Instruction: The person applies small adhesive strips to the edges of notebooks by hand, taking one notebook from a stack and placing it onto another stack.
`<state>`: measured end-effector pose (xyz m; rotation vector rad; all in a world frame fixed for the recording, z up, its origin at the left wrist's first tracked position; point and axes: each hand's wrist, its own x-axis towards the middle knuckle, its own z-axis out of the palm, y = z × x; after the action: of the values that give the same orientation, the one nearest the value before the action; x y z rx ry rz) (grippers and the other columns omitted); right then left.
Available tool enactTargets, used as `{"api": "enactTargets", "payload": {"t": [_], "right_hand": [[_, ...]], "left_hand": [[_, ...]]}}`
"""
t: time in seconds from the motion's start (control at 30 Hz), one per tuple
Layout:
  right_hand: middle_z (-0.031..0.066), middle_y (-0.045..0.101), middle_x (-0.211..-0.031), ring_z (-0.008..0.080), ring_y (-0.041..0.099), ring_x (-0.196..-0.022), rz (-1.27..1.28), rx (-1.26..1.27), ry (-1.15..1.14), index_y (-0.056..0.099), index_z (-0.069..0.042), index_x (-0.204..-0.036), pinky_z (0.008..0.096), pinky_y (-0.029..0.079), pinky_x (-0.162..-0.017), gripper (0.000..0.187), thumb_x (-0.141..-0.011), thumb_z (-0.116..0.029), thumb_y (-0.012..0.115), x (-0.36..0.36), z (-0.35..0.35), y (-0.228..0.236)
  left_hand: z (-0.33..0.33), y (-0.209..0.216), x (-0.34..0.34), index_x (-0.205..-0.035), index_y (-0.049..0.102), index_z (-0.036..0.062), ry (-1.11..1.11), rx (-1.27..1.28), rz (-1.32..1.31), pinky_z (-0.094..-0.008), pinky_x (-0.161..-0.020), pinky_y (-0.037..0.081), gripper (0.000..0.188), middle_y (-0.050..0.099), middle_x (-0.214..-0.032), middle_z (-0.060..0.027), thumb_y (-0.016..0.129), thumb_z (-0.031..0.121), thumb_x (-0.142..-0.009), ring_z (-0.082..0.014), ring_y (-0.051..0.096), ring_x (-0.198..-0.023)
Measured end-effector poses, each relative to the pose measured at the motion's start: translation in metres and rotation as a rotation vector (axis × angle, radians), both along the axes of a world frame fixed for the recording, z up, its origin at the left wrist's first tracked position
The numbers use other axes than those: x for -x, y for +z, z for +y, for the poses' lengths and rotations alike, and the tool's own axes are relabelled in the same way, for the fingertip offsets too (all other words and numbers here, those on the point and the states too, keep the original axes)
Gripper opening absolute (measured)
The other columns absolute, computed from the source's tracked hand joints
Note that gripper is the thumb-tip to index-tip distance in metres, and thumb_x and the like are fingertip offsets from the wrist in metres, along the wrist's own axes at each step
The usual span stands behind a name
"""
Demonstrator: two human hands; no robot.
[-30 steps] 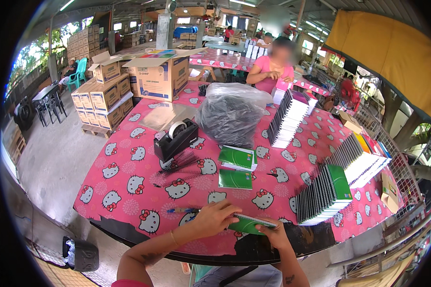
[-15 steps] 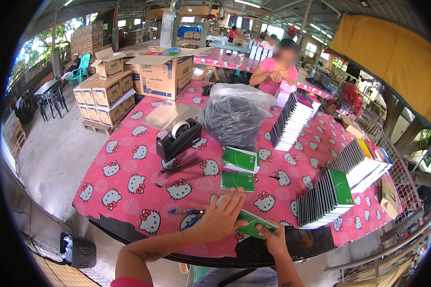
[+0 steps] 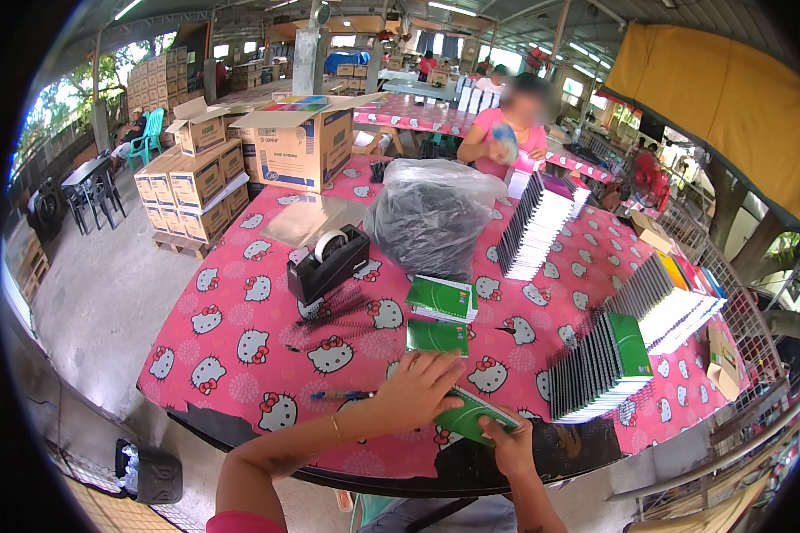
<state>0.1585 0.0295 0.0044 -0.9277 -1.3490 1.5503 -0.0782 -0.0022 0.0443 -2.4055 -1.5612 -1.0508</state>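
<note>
A small green notebook (image 3: 465, 419) lies tilted near the table's front edge. My right hand (image 3: 508, 437) grips its lower right corner, thumb on the cover. My left hand (image 3: 411, 391) lies across its upper left edge with the fingers stretched out; whatever is beneath the palm is hidden. Just beyond the fingertips rests another green notebook (image 3: 437, 338), with a short stack of green notebooks (image 3: 440, 298) behind it. By my left wrist are pens (image 3: 342, 395). Farther left lie several loose black spiral coils (image 3: 333, 311).
A black tape dispenser (image 3: 329, 264) and a bulging plastic bag (image 3: 436, 218) stand mid-table. Rows of spiral notebooks (image 3: 600, 369) line the right side. Cardboard boxes (image 3: 302, 147) stand at the back left. Across the table, a co-worker (image 3: 507, 133) handles something colourful.
My left hand has shifted slightly over the notebook's edge, and a thin coil that showed beside it is out of sight. The co-worker has lifted a colourful thing.
</note>
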Motion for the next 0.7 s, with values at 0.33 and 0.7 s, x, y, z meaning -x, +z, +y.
{"api": "enactTargets", "payload": {"t": [0.33,0.7], "right_hand": [[-0.0007,0.068,-0.091,0.0048,0.058,-0.08,-0.05,-0.05,0.006,0.072,0.001,-0.114,0.0213,0.047,-0.071,0.026,-0.092,-0.012,0.075,0.001,-0.011,-0.009],[-0.0013,0.069,-0.088,0.0039,0.059,-0.076,0.027,-0.018,-0.043,0.072,0.001,-0.112,0.0206,0.048,-0.067,0.024,-0.09,-0.01,0.075,-0.001,-0.015,0.001]], "left_hand": [[-0.001,0.002,0.005,-0.136,0.056,0.0093,0.021,0.243,0.18,-0.0623,-0.111,0.027,0.048,0.058,-0.132,-0.0116,0.063,0.034,-0.096,-0.0308,0.051,-0.129],[-0.047,-0.014,-0.037,-0.145,0.047,0.0011,0.17,0.027,0.443,-0.0553,-0.111,0.032,0.073,0.04,-0.155,-0.0172,0.046,0.057,-0.098,-0.0324,0.038,-0.143]]}}
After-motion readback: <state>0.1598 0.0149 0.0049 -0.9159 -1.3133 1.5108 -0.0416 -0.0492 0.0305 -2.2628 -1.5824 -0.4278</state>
